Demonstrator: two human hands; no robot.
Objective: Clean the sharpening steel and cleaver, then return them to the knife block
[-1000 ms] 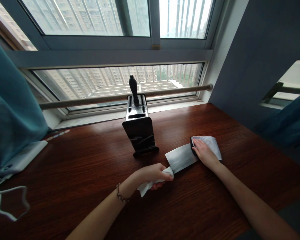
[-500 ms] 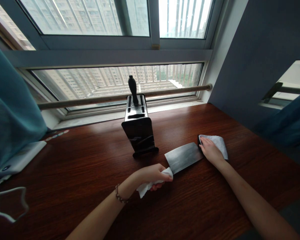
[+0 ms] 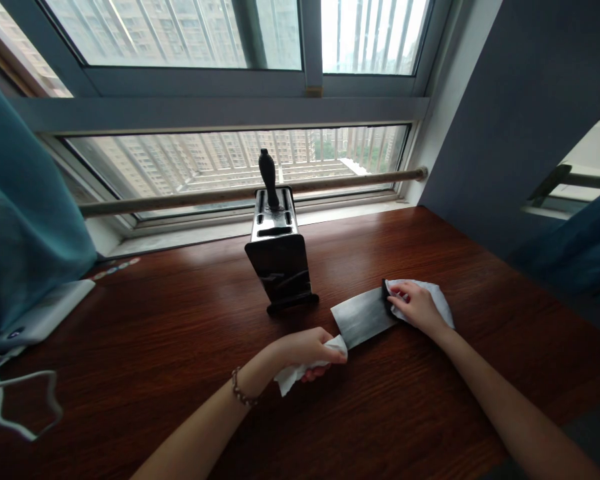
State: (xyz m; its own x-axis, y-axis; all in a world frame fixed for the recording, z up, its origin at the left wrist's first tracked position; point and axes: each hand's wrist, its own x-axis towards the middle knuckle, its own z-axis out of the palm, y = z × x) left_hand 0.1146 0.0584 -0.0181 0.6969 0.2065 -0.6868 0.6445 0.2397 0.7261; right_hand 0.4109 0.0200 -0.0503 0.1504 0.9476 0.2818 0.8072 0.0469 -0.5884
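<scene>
My left hand (image 3: 307,353) is closed around the handle end of a cleaver (image 3: 363,317), with a crumpled white tissue (image 3: 287,380) wrapped between palm and handle. The handle itself is hidden. The broad grey blade points right and lies low over the table. At its far end, my right hand (image 3: 415,307) grips a pale cloth (image 3: 439,297) with a dark edge, fingers bent and pinched on it. That cloth covers the tip of the blade. Behind the cleaver stands a black and silver knife block (image 3: 283,267); one black-handled tool (image 3: 268,177) sticks up from it.
The brown wooden table (image 3: 180,320) runs back to a window with a horizontal rail (image 3: 205,199). On the left are a white device (image 3: 50,313), a white cable (image 3: 25,373) and a blue curtain (image 3: 25,200). A dark wall (image 3: 530,100) rises at the right.
My right hand has moved left with the cloth, onto the blade's end, and its fingers have bent from flat to a pinch. My left hand and the cleaver have stayed nearly still.
</scene>
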